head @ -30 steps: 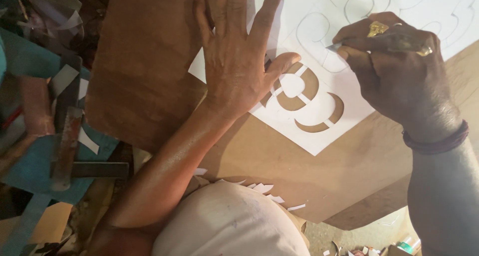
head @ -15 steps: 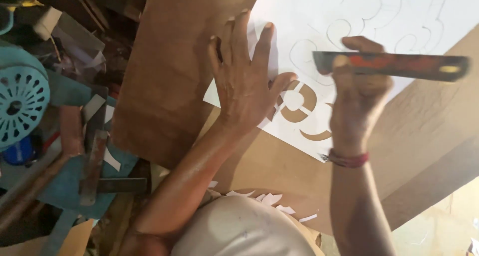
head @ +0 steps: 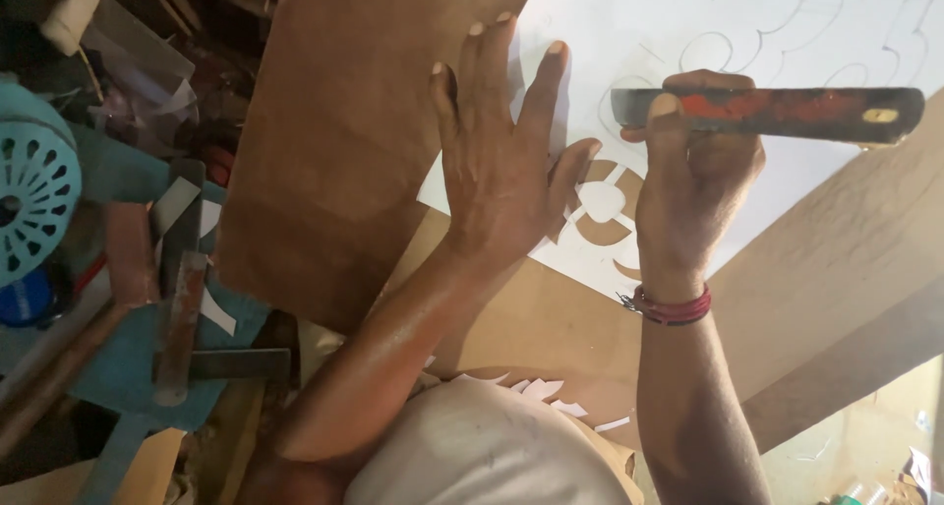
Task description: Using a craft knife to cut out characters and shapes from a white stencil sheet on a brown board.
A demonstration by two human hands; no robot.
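Observation:
My left hand (head: 501, 161) lies flat, fingers spread, pressing a white paper sheet (head: 669, 23) onto a brown board (head: 344, 141). The sheet carries pencilled curls and a cut-out pattern (head: 600, 205) just right of my thumb. My right hand (head: 693, 200) is closed around one end of a long, dark, flat tool with a red patch (head: 787, 112). The tool is held level above the sheet, stretching off to the right. A red cord band sits on my right wrist.
Pale wooden boards (head: 836, 269) lie under the sheet at the right. White paper scraps (head: 551, 392) rest near my lap. At the left are a teal ribbed disc (head: 34, 195), a metal square (head: 182, 308) and assorted clutter.
A second ago my right hand held a thin tool at the paper by the cut-outs. It now grips the long dark tool above the sheet. My left hand stays pressed down.

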